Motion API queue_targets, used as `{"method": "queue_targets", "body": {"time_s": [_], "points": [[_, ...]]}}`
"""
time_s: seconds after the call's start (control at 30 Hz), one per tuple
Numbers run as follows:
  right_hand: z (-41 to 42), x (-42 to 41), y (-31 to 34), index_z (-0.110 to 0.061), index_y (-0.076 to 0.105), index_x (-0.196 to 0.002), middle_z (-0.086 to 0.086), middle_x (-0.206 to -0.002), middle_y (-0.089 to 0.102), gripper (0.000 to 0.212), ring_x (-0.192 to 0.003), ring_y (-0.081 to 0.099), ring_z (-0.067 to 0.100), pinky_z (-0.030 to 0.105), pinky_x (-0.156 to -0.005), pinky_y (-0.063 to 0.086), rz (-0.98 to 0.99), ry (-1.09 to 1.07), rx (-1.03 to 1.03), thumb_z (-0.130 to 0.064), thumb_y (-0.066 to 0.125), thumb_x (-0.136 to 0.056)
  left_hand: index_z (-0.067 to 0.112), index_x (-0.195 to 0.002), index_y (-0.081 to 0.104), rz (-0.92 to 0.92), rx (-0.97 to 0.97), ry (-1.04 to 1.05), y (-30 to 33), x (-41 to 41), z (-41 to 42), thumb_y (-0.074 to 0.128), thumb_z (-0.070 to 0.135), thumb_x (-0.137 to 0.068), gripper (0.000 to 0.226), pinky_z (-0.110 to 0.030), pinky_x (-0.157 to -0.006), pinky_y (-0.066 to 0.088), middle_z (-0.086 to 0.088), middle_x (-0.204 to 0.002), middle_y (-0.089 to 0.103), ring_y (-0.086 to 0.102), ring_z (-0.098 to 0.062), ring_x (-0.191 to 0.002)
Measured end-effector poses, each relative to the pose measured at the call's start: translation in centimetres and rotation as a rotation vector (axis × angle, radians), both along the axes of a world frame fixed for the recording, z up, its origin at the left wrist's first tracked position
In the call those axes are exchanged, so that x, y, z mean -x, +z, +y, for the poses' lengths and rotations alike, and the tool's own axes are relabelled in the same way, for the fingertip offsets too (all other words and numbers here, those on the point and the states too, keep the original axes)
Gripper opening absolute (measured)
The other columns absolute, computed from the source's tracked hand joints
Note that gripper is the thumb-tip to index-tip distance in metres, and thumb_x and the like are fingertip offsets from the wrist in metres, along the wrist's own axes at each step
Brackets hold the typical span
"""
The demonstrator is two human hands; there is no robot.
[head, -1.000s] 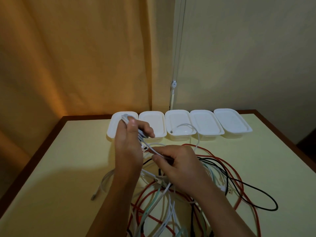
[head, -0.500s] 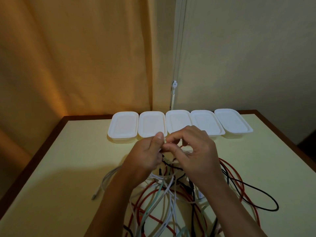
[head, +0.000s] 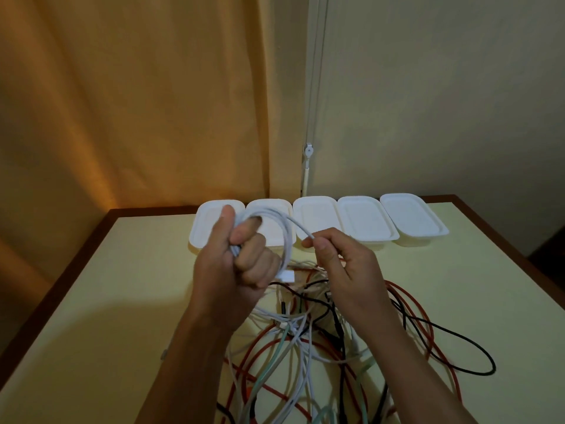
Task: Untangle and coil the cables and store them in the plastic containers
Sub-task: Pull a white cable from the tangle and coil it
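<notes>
My left hand grips a partly coiled white cable, its loops arching over the fingers and its white plug hanging below the fist. My right hand pinches the free end of the same cable between thumb and forefinger. Under both hands lies a tangle of cables: red, black, white and pale green, spread over the yellow table. Several white plastic containers stand in a row at the back; the leftmost container is partly hidden by my left hand, the rightmost container is fully in view.
A black cable loop and a red cable loop reach out to the right of the tangle. The table has a dark brown edge. An orange curtain hangs behind on the left, a pale wall on the right.
Both hands rose from the tangle. The white cable is now wound in loops round my left hand, and my right hand has moved right, drawing the free end out.
</notes>
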State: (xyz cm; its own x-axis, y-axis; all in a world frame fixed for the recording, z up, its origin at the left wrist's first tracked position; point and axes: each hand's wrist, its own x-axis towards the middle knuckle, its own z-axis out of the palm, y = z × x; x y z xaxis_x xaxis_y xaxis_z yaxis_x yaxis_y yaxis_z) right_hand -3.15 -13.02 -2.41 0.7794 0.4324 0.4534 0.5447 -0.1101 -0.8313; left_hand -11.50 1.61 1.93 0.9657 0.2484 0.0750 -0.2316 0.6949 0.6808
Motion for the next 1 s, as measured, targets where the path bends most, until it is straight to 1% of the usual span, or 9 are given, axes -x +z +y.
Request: {"method": "queue_targets", "body": {"time_s": [0.07, 0.13, 0.33, 0.47, 0.6, 0.73, 0.83, 0.9, 1.0], "points": [[0.0, -0.2, -0.2, -0.021, 0.074, -0.101, -0.021, -0.088, 0.07, 0.022, -0.089, 0.065, 0.0, 0.008, -0.071, 0.042, 0.011, -0.023, 0.008, -0.02, 0.052, -0.104, 0.023, -0.058, 0.039, -0.056, 0.071, 0.143, 0.1, -0.1, 0.3, 0.026, 0.045, -0.103, 0.052, -0.024, -0.04, 0.016, 0.007, -0.045, 0.009, 0.005, -0.011, -0.04], [0.2, -0.2, -0.3, -0.026, 0.074, -0.108, -0.017, -0.096, 0.072, 0.02, -0.097, 0.066, 0.004, 0.013, -0.078, 0.047, -0.019, -0.03, 0.021, -0.021, 0.055, -0.103, 0.023, -0.063, 0.04, -0.122, 0.117, 0.257, -0.2, -0.4, 0.5, 0.025, 0.043, -0.105, 0.048, -0.022, -0.042, 0.024, 0.009, -0.043, 0.017, 0.011, -0.009, -0.038], [1.2, 0.9, -0.6, -0.03, 0.074, -0.118, -0.013, -0.096, 0.077, 0.024, -0.085, 0.068, 0.002, 0.035, -0.074, 0.057, -0.031, 0.023, 0.215, -0.03, 0.06, -0.099, 0.019, -0.081, 0.042, -0.194, 0.096, 0.398, -1.0, -1.3, 0.5, 0.024, 0.038, -0.106, 0.036, -0.021, -0.055, 0.039, 0.007, -0.059, 0.032, 0.03, -0.009, -0.049], [1.4, 1.4, -0.3, -0.03, 0.075, -0.115, -0.009, -0.091, 0.076, 0.023, -0.083, 0.068, 0.004, 0.039, -0.072, 0.056, -0.034, 0.013, 0.244, -0.03, 0.06, -0.099, 0.017, -0.083, 0.043, -0.156, -0.036, 0.454, -1.5, -1.4, 0.4, 0.027, 0.035, -0.106, 0.032, -0.023, -0.06, 0.039, 0.005, -0.061, 0.036, 0.035, -0.01, -0.053], [1.7, 1.7, -0.1, -0.027, 0.079, -0.106, -0.007, -0.074, 0.066, 0.025, -0.07, 0.06, 0.008, 0.04, -0.064, 0.051, -0.121, -0.026, 0.274, -0.037, 0.059, -0.094, 0.015, -0.083, 0.045, -0.138, -0.184, 0.537, -1.5, -1.8, 0.2, 0.032, 0.032, -0.104, 0.03, -0.025, -0.061, 0.044, 0.004, -0.06, 0.048, 0.046, -0.013, -0.056], [1.9, 2.3, 0.1, -0.025, 0.077, -0.111, -0.005, -0.085, 0.073, 0.026, -0.076, 0.064, 0.009, 0.037, -0.07, 0.055, -0.119, -0.101, 0.24, -0.037, 0.07, -0.09, 0.015, -0.081, 0.058, -0.045, -0.423, 0.607, -1.7, -1.6, -0.2, 0.03, 0.028, -0.107, 0.041, -0.033, -0.072, 0.051, -0.005, -0.069, 0.06, 0.062, -0.025, -0.071], [2.1, 2.6, 0.3, -0.025, 0.076, -0.114, -0.007, -0.096, 0.076, 0.026, -0.083, 0.067, 0.007, 0.037, -0.074, 0.057, -0.126, -0.065, 0.258, -0.035, 0.068, -0.091, -0.005, -0.093, 0.056, 0.066, -0.615, 0.683, -2.1, -1.7, -0.7, 0.024, 0.023, -0.109, 0.046, -0.027, -0.071, 0.053, -0.012, -0.074, 0.068, 0.069, -0.026, -0.076], [2.3, 3.1, 0.4, -0.024, 0.079, -0.108, -0.009, -0.095, 0.076, 0.025, -0.083, 0.067, 0.006, 0.038, -0.073, 0.057, -0.171, 0.02, 0.299, -0.033, 0.063, -0.091, -0.008, -0.099, 0.054, 0.122, -0.714, 0.693, -2.4, -1.8, -1.1, 0.025, 0.024, -0.108, 0.044, -0.019, -0.068, 0.052, -0.011, -0.077, 0.071, 0.07, -0.018, -0.075], [2.1, 3.1, 0.8, -0.027, 0.075, -0.106, -0.013, -0.084, 0.072, 0.016, -0.074, 0.067, 0.006, 0.031, -0.064, 0.055, -0.157, 0.03, 0.204, -0.028, 0.068, -0.091, -0.004, -0.095, 0.052, 0.183, -0.867, 0.669, -2.8, -1.7, -1.4, 0.029, 0.034, -0.104, 0.045, -0.013, -0.06, 0.046, -0.014, -0.076, 0.065, 0.062, -0.01, -0.066]]}}
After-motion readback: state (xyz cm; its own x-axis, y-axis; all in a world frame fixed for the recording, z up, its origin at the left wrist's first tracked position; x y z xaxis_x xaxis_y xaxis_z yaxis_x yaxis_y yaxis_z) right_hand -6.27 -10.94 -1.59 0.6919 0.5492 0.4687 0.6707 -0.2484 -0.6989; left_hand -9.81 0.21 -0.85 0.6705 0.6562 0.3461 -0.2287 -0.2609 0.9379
